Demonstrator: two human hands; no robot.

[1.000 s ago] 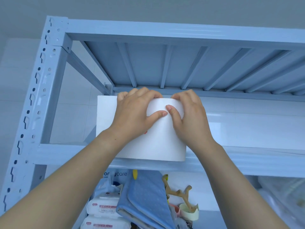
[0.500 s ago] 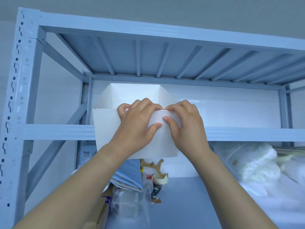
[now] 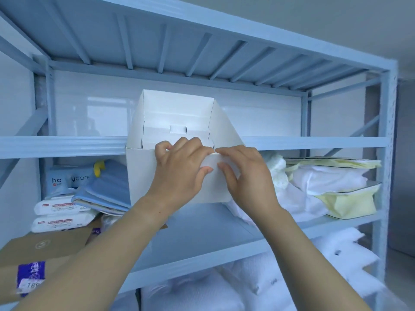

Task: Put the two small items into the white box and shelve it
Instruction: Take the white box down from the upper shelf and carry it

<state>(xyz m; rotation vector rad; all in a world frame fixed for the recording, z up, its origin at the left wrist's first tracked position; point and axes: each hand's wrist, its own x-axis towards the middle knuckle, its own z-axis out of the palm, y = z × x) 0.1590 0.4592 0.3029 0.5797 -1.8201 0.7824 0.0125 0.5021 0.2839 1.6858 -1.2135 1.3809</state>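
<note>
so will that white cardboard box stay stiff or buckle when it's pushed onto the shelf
Probably light: the left hand and right hand hold the open-topped white cardboard box by its near wall alone. Likely a bit floppy: that wall looks bowed between the thumbs. It should slide easily on the smooth blue metal shelf.

"ho…ycare" on blue carton (image 3: 58, 178); "189" on cardboard box's purple label (image 3: 31, 278)
</note>
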